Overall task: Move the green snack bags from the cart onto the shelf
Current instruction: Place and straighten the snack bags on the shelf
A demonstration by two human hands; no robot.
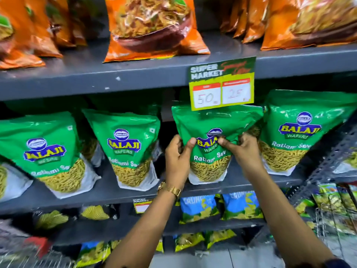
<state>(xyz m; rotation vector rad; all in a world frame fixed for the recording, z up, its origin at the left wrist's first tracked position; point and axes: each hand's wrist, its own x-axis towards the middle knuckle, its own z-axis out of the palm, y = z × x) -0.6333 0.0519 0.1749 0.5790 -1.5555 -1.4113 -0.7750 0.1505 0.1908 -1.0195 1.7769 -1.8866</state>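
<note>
Hands hold one green snack bag (216,144) upright at the front of the grey shelf (108,192), approx. centre-right of the row. Left hand (176,159) grips the bag's left edge: thumb pressed on the front panel beside the logo, remaining fingers curled behind the pack. Right hand (245,149) grips the right edge the same way: thumb on the front, fingers wrapped round the back. Both grips are closed on the bag, pinching the film so the front creases between the thumbs. Gold watch (169,189) sits on the left wrist.

Bag base rests on or just above the shelf deck; contact cannot be confirmed. Bag top sits directly under a price tag (222,84) clipped to the upper shelf edge, marked 50 and 25.

Adjacent stock, same shelf:
- Two matching green bags to the left (125,149) and (44,153), upright, leaning back.
- One matching green bag to the right (295,132), just beside the held bag.

Upper shelf carries orange snack bags (152,26). Lower shelf carries blue bags (199,207) and yellow-green packs. Wire cart (332,223) is partly visible at lower right, w/ mixed packets inside; contents not identifiable.
</note>
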